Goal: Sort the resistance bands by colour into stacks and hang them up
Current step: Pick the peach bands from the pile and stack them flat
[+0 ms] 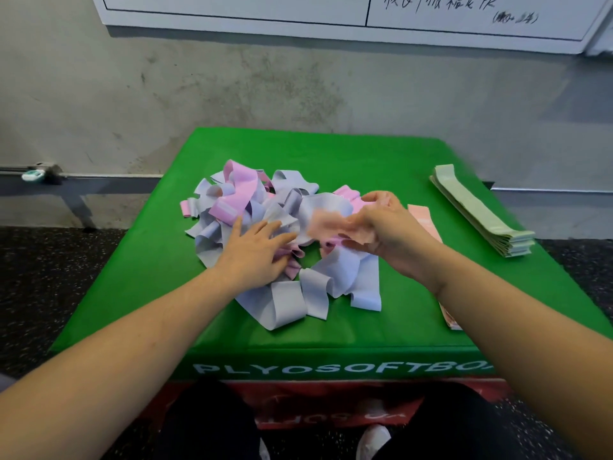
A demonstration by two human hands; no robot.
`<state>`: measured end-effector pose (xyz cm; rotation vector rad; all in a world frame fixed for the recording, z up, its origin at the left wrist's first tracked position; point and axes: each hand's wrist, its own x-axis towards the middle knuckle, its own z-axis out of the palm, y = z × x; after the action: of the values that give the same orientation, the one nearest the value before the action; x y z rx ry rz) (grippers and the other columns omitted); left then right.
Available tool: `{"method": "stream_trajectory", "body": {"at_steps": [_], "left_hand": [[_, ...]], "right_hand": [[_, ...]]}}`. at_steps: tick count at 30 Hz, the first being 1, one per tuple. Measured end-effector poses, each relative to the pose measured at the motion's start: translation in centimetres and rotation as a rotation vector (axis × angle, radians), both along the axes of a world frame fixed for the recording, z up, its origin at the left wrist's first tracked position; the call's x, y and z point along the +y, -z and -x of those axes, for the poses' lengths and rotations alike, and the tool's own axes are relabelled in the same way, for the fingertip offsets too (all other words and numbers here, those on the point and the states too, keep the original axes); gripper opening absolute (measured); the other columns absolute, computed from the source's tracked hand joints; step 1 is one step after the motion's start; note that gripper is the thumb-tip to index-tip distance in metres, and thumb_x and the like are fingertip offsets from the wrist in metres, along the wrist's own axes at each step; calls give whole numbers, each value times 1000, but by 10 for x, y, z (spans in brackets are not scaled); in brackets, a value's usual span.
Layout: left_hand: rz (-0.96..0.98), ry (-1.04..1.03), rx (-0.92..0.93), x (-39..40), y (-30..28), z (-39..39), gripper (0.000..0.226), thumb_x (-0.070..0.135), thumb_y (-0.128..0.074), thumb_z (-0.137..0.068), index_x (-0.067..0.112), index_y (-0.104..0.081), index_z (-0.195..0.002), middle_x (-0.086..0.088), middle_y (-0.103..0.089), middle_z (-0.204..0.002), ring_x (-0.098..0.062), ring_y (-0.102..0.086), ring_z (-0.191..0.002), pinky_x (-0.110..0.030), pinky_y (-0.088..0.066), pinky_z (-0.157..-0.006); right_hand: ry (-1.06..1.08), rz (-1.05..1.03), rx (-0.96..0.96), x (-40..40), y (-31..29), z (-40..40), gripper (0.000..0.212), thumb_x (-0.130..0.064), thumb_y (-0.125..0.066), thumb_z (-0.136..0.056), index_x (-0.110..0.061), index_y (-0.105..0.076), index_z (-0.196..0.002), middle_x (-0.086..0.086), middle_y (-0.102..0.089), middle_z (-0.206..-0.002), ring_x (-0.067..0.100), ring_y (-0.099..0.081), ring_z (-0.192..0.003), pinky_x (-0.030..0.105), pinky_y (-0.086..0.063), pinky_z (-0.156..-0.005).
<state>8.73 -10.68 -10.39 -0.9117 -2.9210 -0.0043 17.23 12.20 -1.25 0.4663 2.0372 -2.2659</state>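
Note:
A tangled pile of resistance bands (pixel 282 247), lavender-grey and pink, lies in the middle of the green plyo box (pixel 159 260). My left hand (pixel 255 247) rests flat on the pile with its fingers spread. My right hand (pixel 384 227) grips a salmon band (pixel 326 224), blurred, just above the pile's right side. A flat stack of salmon bands (pixel 423 217) lies under my right forearm, its near end showing at the box's right edge. A neat stack of pale green bands (pixel 481 214) lies at the box's far right.
The box stands against a grey wall (pixel 265 88) with a whiteboard (pixel 331 11) above. A metal rail (pixel 83 180) runs along the wall at the left. Dark speckled floor (pixel 49 277) surrounds the box. My knees and a white shoe (pixel 373 441) show below.

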Motion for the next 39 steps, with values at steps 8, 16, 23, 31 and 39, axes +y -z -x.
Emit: {"method": "stream_trajectory", "body": {"at_steps": [8,16,23,31,39], "left_hand": [[-384,-76,-32,0,-5,-16,42,44,-51,-98,33,-52,-138,1,-30,-160,-18,-17,-150,-46,-1,-125],[-1298,37,-732,40,-59,-83,33,52,-53,-96,27,-59,-117,-5,-67,-114,-20,-69,-92,-37,-53,-86],[-1393,31,-815,65,-56,-124,32,28,-69,-85,30,-60,-116,-13,-64,-117,-32,-72,-91,-40,-60,-79],[-1664,-199,-901,63,-62,-127,12,17,-60,-99,14,-65,-109,-5,-75,-97,-22,-71,-80,-42,-53,-84],[-1883,-203,-964,55,-77,-128,17,17,-57,-100,11,-60,-116,-8,-72,-100,-21,-67,-86,-33,-58,-75]], "right_hand": [[-45,305,81,10,-15,-15,11,-8,-61,-90,-9,-51,-95,10,-57,-82,17,-57,-72,35,-54,-81],[33,314,135,6,-7,-42,25,-1,-59,-94,-11,-48,-114,8,-56,-79,16,-56,-62,24,-52,-54],[7,330,201,9,0,-71,39,-2,-73,-82,-7,-48,-112,12,-67,-91,22,-67,-81,44,-58,-87],[-20,256,159,26,8,-106,39,-15,-64,-93,-3,-53,-128,20,-65,-91,32,-66,-87,40,-59,-80],[31,-150,59,40,30,-129,14,-18,-66,-92,-9,-63,-101,5,-67,-103,20,-62,-93,36,-53,-84]]}}
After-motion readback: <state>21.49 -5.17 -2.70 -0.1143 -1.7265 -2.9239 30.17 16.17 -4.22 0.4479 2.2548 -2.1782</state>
